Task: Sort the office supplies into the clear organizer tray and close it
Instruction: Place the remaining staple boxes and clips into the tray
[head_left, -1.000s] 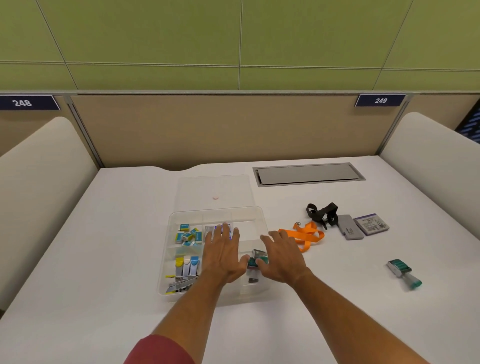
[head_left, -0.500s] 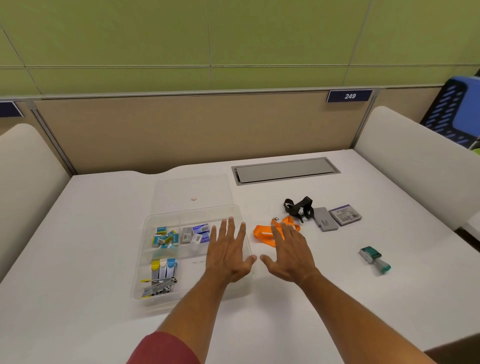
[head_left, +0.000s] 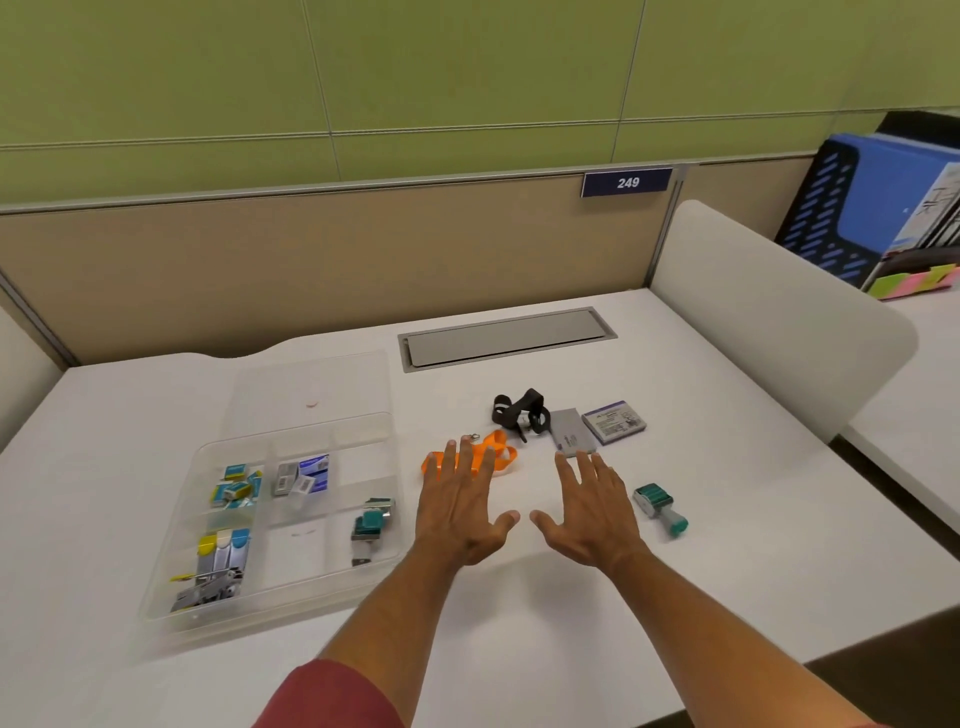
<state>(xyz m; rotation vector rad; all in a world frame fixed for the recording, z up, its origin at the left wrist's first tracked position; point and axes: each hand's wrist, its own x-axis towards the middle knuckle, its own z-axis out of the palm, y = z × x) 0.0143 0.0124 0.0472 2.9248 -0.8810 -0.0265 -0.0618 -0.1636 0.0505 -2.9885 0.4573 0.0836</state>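
Note:
The clear organizer tray (head_left: 171, 613) lies open at the left of the white table, its lid (head_left: 311, 384) flat behind it. Its compartments hold small staple boxes, sticky tabs, clips and a teal stamp (head_left: 370, 525). My left hand (head_left: 460, 506) hovers flat with spread fingers, right of the tray, its fingertips over an orange lanyard (head_left: 501, 452). My right hand (head_left: 592, 506) is spread too, holding nothing. A second teal stamp (head_left: 660, 509) lies just right of it. A black strap (head_left: 519, 413), a grey case (head_left: 571, 436) and a purple-edged box (head_left: 614, 421) lie beyond.
A grey cable hatch (head_left: 506, 338) is set into the table at the back. White side dividers (head_left: 769, 322) stand at each side, with a beige partition behind. Blue file holders (head_left: 878, 202) stand on the neighbouring desk at far right.
Both hands have left the tray and moved right, above the table near the lanyard. The teal stamp now lies in the tray's right compartment. The view has swung right.

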